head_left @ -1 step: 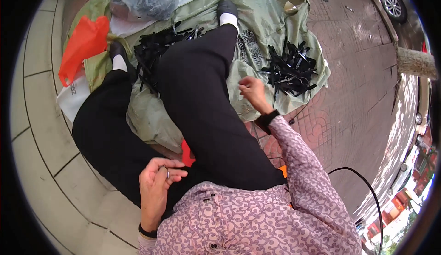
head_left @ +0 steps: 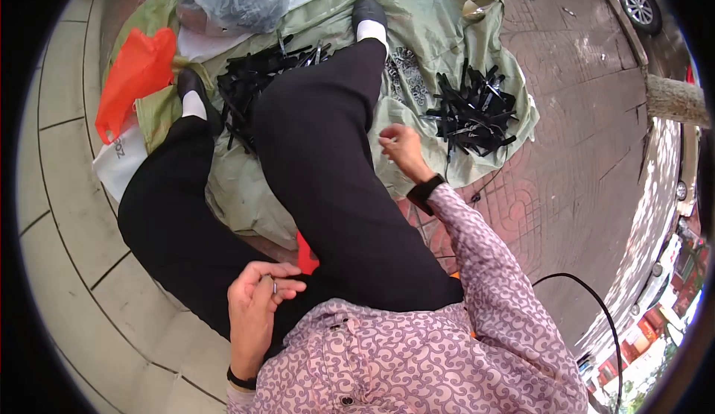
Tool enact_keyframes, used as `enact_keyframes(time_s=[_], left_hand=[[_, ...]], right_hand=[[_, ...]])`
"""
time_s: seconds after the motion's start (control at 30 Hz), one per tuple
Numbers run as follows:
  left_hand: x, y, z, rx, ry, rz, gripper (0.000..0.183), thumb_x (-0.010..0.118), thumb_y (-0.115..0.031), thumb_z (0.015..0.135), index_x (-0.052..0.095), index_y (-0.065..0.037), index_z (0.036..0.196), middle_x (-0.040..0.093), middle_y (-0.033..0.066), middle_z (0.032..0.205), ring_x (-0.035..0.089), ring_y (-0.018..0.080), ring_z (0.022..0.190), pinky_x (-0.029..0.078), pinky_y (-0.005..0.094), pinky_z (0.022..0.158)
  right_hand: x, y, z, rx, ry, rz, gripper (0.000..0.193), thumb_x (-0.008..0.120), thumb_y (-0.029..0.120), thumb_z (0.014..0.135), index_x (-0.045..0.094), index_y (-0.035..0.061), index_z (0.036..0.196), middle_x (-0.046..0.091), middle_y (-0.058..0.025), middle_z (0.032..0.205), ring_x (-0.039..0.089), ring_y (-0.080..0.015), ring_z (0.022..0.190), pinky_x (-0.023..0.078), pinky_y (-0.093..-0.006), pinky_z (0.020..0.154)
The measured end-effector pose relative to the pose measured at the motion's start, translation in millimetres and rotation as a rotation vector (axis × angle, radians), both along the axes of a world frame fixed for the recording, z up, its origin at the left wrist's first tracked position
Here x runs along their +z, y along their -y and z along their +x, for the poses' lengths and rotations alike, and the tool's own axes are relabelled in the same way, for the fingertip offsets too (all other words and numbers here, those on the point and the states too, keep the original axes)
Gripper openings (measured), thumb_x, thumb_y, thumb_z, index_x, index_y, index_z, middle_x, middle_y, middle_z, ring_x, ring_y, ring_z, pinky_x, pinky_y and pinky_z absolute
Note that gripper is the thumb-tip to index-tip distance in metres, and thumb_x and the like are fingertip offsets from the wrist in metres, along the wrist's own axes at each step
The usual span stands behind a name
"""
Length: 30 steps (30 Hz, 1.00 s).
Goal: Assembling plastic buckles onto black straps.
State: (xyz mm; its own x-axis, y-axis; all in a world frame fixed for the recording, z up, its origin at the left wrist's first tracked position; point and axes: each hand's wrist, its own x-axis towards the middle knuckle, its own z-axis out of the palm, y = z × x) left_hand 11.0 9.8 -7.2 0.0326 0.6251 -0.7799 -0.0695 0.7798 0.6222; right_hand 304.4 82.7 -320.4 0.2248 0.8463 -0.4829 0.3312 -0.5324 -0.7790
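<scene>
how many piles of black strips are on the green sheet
2: left pile between the legs, right pile just to the right of the right hand. The legs may hide more.

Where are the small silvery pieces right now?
In the head view, the small silvery pieces lie on the green sheet, above and right of centre, between the right trouser leg and the right-hand pile of black pieces.

Green sheet (head_left: 439, 19) under black strip heaps (head_left: 477, 112) and small metallic pieces (head_left: 407, 77)
</scene>
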Motion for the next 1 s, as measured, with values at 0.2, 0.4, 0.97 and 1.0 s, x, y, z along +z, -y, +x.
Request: enact_keyframes(time_s=[0.2, 0.4, 0.97, 1.0], left_hand=[[-11.3, -8.7, 3.6, -0.049, -0.020, -0.065, 0.024, 0.042, 0.001, 0.097, 0.063, 0.006, 0.108, 0.067, 0.0149, 0.105, 0.069, 0.0188, 0.085, 0.052, 0.0248, 0.077], [-12.9, -22.4, 0.8, 0.019, 0.057, -0.132, 0.024, 0.045, 0.000, 0.097, 0.062, 0.005, 0.113, 0.068, 0.0133, 0.090, 0.068, 0.0161, 0.076, 0.051, 0.0240, 0.069], [-17.6, -5.3, -16.4, 0.066, 0.157, 0.011, 0.021, 0.050, -0.013, 0.102, 0.060, 0.004, 0.111, 0.069, 0.0132, 0.091, 0.069, 0.0160, 0.074, 0.054, 0.0238, 0.067], [-15.0, -3.3, -14.1, 0.112, 0.166, 0.038, 0.022, 0.049, -0.012, 0.102, 0.060, 0.004, 0.113, 0.069, 0.0130, 0.094, 0.069, 0.0161, 0.077, 0.054, 0.0236, 0.070]], right_hand=[[-47.3, -1.0, -63.8, 0.080, 0.208, 0.265, 0.012, 0.064, 0.005, 0.070, 0.066, -0.0018, 0.081, 0.067, -0.0189, 0.074, 0.067, -0.0344, 0.069, 0.053, -0.0435, 0.065], [-70.0, 15.1, -91.7, 0.103, 0.090, 0.237, 0.012, 0.064, 0.004, 0.070, 0.065, -0.0023, 0.080, 0.066, -0.0177, 0.071, 0.066, -0.0324, 0.066, 0.052, -0.0424, 0.062], [-33.6, 37.2, -36.0, 0.033, -0.059, 0.339, 0.010, 0.063, 0.002, 0.070, 0.062, -0.0035, 0.078, 0.064, -0.0145, 0.064, 0.064, -0.0267, 0.058, 0.050, -0.0392, 0.055], [-16.8, 30.1, -33.6, 0.021, -0.067, 0.352, 0.010, 0.063, 0.002, 0.070, 0.062, -0.0036, 0.078, 0.063, -0.0143, 0.063, 0.064, -0.0263, 0.057, 0.050, -0.0390, 0.054]])
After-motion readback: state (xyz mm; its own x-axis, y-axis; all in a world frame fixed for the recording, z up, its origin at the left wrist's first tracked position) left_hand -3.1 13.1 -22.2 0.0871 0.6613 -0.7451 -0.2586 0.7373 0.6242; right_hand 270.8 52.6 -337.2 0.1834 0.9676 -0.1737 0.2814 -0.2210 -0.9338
